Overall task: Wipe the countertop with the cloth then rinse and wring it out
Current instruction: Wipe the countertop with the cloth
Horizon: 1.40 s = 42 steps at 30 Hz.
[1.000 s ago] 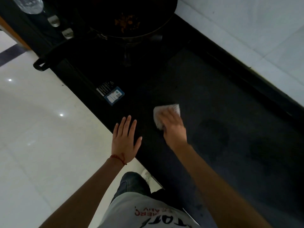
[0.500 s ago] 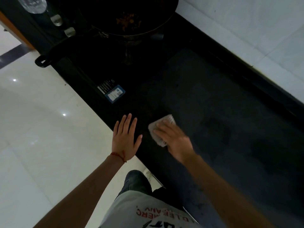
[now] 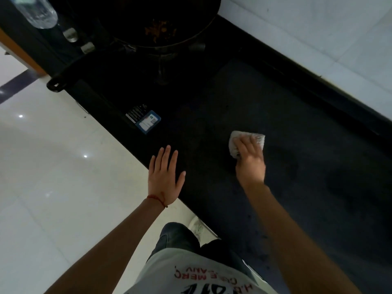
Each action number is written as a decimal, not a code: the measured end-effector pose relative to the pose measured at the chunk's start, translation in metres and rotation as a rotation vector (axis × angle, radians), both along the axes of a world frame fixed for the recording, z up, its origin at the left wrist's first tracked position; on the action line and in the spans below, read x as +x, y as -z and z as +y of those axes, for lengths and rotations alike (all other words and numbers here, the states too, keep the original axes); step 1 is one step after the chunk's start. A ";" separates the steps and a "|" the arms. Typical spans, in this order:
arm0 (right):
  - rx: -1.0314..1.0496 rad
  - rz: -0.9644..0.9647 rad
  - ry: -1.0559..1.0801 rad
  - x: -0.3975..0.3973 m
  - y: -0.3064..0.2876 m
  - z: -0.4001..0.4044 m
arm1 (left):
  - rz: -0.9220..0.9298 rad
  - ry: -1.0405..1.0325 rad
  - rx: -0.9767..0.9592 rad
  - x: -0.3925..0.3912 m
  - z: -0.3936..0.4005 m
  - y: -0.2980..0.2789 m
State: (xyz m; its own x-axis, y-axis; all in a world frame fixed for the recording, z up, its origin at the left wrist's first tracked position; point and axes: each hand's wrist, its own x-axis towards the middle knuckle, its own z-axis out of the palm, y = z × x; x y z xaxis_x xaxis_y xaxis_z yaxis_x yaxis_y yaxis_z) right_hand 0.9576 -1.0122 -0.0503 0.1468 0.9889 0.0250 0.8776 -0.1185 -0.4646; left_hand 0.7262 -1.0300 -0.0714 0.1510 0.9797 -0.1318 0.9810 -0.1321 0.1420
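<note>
The right hand's (image 3: 250, 164) fingers (image 3: 247, 146) curl down over a small crumpled white cloth (image 3: 247, 143), pressing it flat onto the dark matte worktop (image 3: 307, 166). The left hand (image 3: 164, 177) lies palm down at the worktop's near edge, fingers straight and slightly spread, well left of the cloth. Beyond the cloth, a black round wok (image 3: 161, 22) sits at the worktop's far end, with a blue-and-white label (image 3: 147, 123) between.

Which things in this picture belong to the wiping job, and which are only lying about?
Belong to the job:
- cloth, under the right hand
- countertop

Only lying about:
- wok on the stove
- plastic bottle
- blue label
</note>
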 end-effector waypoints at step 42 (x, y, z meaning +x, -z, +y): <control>0.439 0.438 1.595 0.006 -0.058 -0.601 | -0.454 1.302 -0.323 0.244 -0.299 -0.051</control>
